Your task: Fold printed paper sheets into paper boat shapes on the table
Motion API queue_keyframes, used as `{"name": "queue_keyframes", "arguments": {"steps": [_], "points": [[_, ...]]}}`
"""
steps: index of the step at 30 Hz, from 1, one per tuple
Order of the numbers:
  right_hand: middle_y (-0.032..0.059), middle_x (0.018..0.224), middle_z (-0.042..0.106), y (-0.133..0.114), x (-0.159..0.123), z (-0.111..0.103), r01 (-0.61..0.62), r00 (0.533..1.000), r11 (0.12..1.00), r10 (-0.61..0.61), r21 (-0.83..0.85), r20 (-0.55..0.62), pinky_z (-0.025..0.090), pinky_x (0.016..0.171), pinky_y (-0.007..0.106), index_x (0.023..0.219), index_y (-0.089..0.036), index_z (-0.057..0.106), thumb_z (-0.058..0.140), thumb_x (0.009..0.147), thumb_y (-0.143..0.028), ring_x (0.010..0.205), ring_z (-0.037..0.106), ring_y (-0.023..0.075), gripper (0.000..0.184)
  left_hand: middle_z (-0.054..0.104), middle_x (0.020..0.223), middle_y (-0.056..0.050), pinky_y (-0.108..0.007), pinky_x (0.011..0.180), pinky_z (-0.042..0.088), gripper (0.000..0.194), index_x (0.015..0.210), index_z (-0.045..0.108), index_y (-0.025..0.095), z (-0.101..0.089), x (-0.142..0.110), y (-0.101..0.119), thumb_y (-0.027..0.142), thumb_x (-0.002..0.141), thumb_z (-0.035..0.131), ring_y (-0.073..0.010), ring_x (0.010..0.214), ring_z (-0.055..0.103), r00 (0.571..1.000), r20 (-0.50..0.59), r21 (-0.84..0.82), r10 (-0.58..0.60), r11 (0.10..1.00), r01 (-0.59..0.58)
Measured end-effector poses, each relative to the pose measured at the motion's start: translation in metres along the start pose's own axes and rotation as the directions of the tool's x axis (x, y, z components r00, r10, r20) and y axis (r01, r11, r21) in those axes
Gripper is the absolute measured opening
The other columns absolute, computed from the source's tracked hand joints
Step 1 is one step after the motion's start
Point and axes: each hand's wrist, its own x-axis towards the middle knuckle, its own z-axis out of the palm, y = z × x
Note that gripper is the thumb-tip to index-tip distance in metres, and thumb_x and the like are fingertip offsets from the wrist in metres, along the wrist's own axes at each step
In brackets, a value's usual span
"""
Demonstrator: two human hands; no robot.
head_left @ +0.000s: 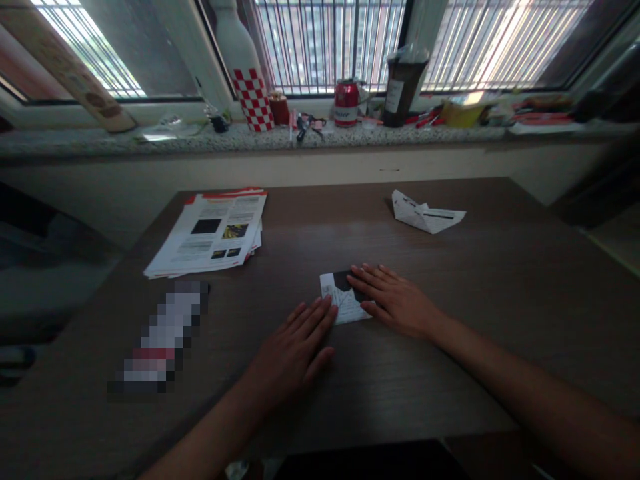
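A small folded piece of printed paper lies flat on the dark wooden table in front of me. My right hand lies flat on its right part, fingers stretched out and pressing down. My left hand rests flat on the table, fingers extended, with its fingertips touching the paper's lower left edge. Neither hand grips anything.
A stack of printed sheets lies at the left of the table. A folded paper boat sits at the far right. A blurred-out object lies at the near left. The windowsill holds a checkered bottle, a red can, a dark cup and clutter.
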Motion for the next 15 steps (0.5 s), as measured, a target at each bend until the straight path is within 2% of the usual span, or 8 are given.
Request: {"name": "queue_keyframes", "arguments": {"steps": [5,12,15], "points": [[0.0035,0.171,0.033,0.0000,0.0014,0.0028,-0.052,0.998,0.999,0.052,0.001,-0.045,0.030,0.128,0.054,0.169,-0.032,0.021,0.038,0.112,-0.050,0.158,0.030,0.0254,0.062,0.026,0.173,-0.007,-0.047,0.130,0.026,0.063,0.169,0.023,0.024,-0.0002,0.0008,-0.0003,0.042,0.112,0.043,-0.0258,0.159,0.030,1.000,-0.017,-0.023,-0.012,1.000,0.012],[0.0038,0.171,0.032,0.0002,0.0014,0.0029,-0.051,0.998,0.999,0.050,-0.013,-0.047,0.028,0.129,0.054,0.168,-0.031,0.025,0.041,0.111,-0.050,0.158,0.030,0.0259,0.063,0.036,0.170,-0.008,-0.051,0.129,0.028,0.057,0.164,0.035,0.023,-0.0072,0.0066,-0.0008,0.039,0.110,0.047,-0.0266,0.155,0.037,1.000,-0.018,-0.031,-0.010,0.999,0.009],[0.0051,0.171,0.034,-0.0002,0.0019,0.0009,-0.051,0.998,0.999,0.050,-0.006,-0.034,0.028,0.129,0.055,0.167,-0.028,0.028,0.043,0.110,-0.050,0.158,0.031,0.0262,0.063,0.041,0.168,-0.007,-0.052,0.128,0.029,0.055,0.163,0.039,0.024,-0.0083,0.0092,-0.0025,0.038,0.110,0.048,-0.0277,0.156,0.035,1.000,-0.021,-0.025,-0.011,1.000,0.011]]}}
